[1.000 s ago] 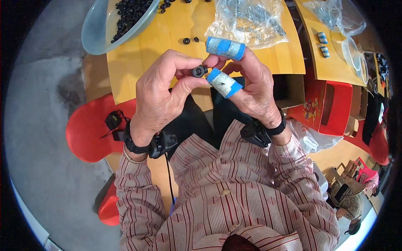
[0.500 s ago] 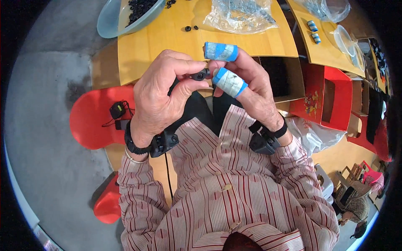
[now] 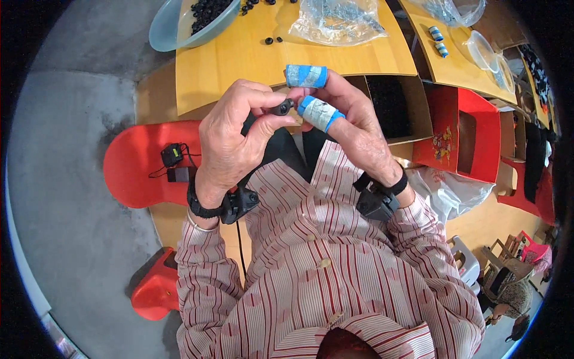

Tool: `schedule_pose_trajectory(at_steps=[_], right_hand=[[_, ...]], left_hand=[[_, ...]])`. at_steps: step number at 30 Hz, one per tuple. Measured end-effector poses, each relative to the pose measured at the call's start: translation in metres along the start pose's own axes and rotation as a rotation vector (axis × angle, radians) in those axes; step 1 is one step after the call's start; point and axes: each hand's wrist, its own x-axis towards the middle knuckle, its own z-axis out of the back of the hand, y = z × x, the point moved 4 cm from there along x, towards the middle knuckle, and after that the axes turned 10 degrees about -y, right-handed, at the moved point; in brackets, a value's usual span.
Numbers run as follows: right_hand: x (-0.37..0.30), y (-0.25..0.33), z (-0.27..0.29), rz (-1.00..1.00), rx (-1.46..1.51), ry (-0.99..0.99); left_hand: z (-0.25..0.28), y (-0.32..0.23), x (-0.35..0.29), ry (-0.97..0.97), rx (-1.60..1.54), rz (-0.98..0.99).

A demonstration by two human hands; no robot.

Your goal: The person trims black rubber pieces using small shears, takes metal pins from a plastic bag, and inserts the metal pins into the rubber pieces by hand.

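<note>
The head camera looks steeply down from the wearer's head — over the striped shirt (image 3: 353, 257) toward the table (image 3: 221, 72) — with the left hand (image 3: 230, 134) and right hand (image 3: 362, 130) close below. Its fisheye lens (wide enough to catch the floor (image 3: 78, 131)) bends straight edges toward the round, dark rim.

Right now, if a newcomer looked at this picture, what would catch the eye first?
Probably the two blue-and-white wraps on the right hand, near the upper middle, beside a small black part in the grip of the left hand. Next might come the bright red seat on the left, then the translucent bowl of black pieces at the upper left.
</note>
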Motion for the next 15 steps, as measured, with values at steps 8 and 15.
schedule_pose_trajectory(at_steps=[8, 15], right_hand=[[0.005, 0.02, 0.069, 0.148, -0.351, -0.201], [0.007, 0.026, 0.265, 0.2, -1.216, -0.706]], left_hand=[[-0.021, 0.015, -0.007, -0.07, -0.305, 0.199], [-0.009, 0.029, -0.033, -0.052, -0.436, 0.436]])
